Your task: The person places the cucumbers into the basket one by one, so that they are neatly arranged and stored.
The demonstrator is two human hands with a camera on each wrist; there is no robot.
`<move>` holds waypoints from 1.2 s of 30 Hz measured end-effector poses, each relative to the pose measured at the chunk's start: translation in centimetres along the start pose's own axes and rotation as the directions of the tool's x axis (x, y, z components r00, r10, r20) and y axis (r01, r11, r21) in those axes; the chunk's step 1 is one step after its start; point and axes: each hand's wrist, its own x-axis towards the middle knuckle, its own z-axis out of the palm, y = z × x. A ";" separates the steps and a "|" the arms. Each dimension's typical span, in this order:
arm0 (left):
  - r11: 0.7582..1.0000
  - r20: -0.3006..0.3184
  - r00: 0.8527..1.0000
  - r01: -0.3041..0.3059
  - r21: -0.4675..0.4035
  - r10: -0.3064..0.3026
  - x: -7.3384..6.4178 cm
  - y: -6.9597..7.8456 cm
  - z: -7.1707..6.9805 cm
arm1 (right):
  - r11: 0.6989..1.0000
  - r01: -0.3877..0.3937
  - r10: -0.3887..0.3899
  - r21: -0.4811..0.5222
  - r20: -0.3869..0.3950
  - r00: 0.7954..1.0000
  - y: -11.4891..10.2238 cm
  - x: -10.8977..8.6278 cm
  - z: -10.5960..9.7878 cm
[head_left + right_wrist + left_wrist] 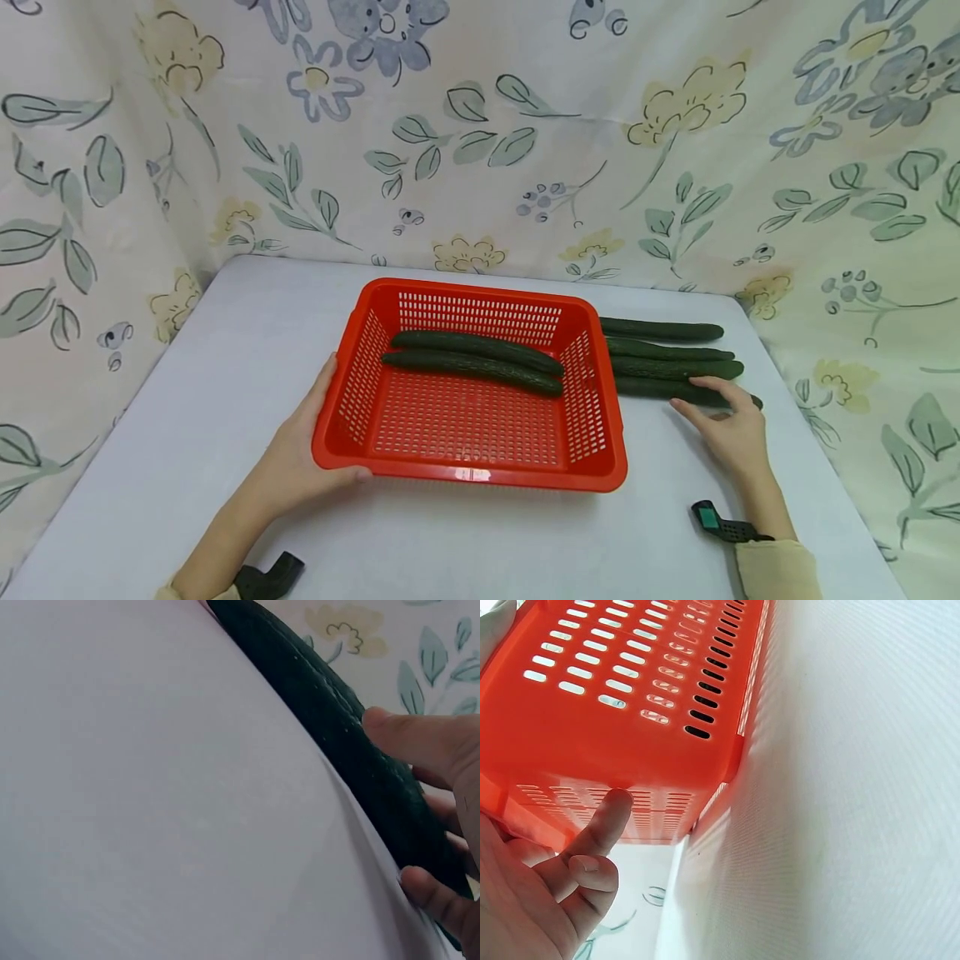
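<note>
Now the left hand (300,454) is planted against the near-left corner of the red basket (341,433), thumb hooked along the front rim and the fingers lying straight up the slotted side wall, which looks like a brace to keep the light plastic from sliding on the white table (225,350). Over in the left wrist view a fingertip (617,802) presses the orange-red wall from outside, so nothing is pinched; the hand just steadies it. Two cucumbers (472,360) already lie side by side along the back half of the basket floor, lengthwise, leaving the front half bare. Just beside the basket's right wall, four more cucumbers lie in a neat parallel row, an easy reach for the other hand. And the right hand (723,429) is on the nearest cucumber (660,388) of that row: the right wrist view shows the thumb on the near flank and the fingers (420,739) curling over the far side, wrapping it while it rests flat on the table. Behind everything hangs a floral cloth (525,125).
</note>
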 end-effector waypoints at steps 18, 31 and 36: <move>1.000 -0.002 1.000 -0.001 0.004 0.001 0.0 0.0 0.0 | 0.997 0.047 -0.046 -0.057 0.015 0.999 1.2 0.4 -0.3; 0.999 -0.010 1.000 -0.007 0.040 0.008 -0.1 0.0 0.1 | 0.997 0.020 -0.017 -0.075 0.038 0.999 1.3 0.2 -0.2; 0.999 -0.012 1.000 -0.006 0.043 0.006 0.0 0.0 0.1 | 0.995 -0.017 0.024 -0.097 0.063 0.998 1.2 0.1 -0.2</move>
